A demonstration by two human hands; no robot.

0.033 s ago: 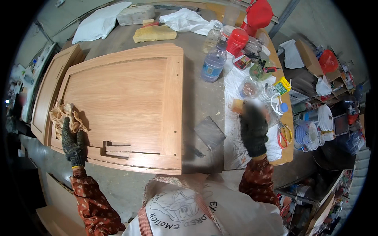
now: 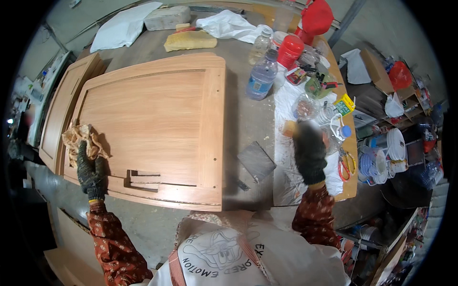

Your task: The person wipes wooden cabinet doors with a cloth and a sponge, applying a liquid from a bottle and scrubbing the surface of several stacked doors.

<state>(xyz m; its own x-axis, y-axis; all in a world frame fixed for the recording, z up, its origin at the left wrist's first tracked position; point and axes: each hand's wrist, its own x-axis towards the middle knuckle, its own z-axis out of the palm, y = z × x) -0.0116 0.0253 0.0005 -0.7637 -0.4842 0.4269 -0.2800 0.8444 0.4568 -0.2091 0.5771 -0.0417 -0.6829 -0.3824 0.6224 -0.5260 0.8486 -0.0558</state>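
Note:
My left hand (image 2: 90,172), in a dark knitted glove, is at the left edge of the large wooden panel door (image 2: 148,114). Its fingers are on a crumpled brown cloth or paper (image 2: 85,138) that lies on the panel's frame. Over the white sheet (image 2: 286,181) on the right is my right hand (image 2: 310,155), gloved the same way, with its fingertips smeared. A small tan block (image 2: 289,128) lies right beside those fingertips; whether they touch it I cannot tell.
Another wooden panel (image 2: 67,114) lies at the far left. Bottles (image 2: 262,78), a red container (image 2: 289,50), a coil of wire (image 2: 327,113) and scissors (image 2: 346,166) crowd the right side. A dark flat sheet (image 2: 256,161) and a yellow pad (image 2: 191,41) lie on the table.
The whole view has shifted slightly, so things sit a little farther right. Both hands keep nearly the same places beside the cloth and the tan block.

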